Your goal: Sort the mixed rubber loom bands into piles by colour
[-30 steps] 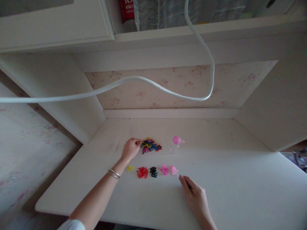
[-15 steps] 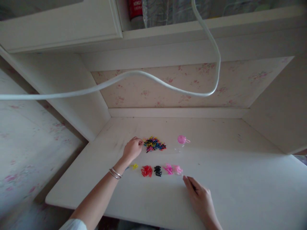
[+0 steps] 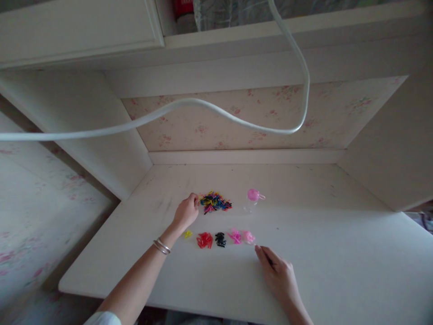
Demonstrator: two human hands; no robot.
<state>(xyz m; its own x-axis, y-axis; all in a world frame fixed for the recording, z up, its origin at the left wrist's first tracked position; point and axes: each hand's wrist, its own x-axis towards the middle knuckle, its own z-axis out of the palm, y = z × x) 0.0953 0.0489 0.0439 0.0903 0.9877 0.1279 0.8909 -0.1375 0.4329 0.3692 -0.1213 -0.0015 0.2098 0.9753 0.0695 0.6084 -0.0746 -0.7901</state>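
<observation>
A mixed heap of small coloured hair elastics [image 3: 215, 202] lies mid-table. At its left edge is my left hand [image 3: 187, 210], fingers pinched together; what they hold, if anything, is hidden. Nearer me runs a row of sorted piles: yellow elastics [image 3: 188, 234], red elastics [image 3: 204, 240], black elastics [image 3: 220, 239], bright pink elastics [image 3: 235, 236] and pale pink elastics [image 3: 249, 237]. My right hand [image 3: 277, 273] rests just right of the pale pink pile, thumb and fingers closed together. Whatever they may hold is too small to make out.
Behind the piles, right of the heap, stands a clear container [image 3: 250, 206] with a pink looped lid [image 3: 253, 194]. A white cable [image 3: 189, 103] hangs across the view. Above the white table [image 3: 324, 262] is a shelf [image 3: 237, 40]; side panels flank it.
The view has shifted slightly, moving everything a little left and up. My left hand stays at the heap's left edge, still pinched. My right hand keeps its place by the pale pink pile.
</observation>
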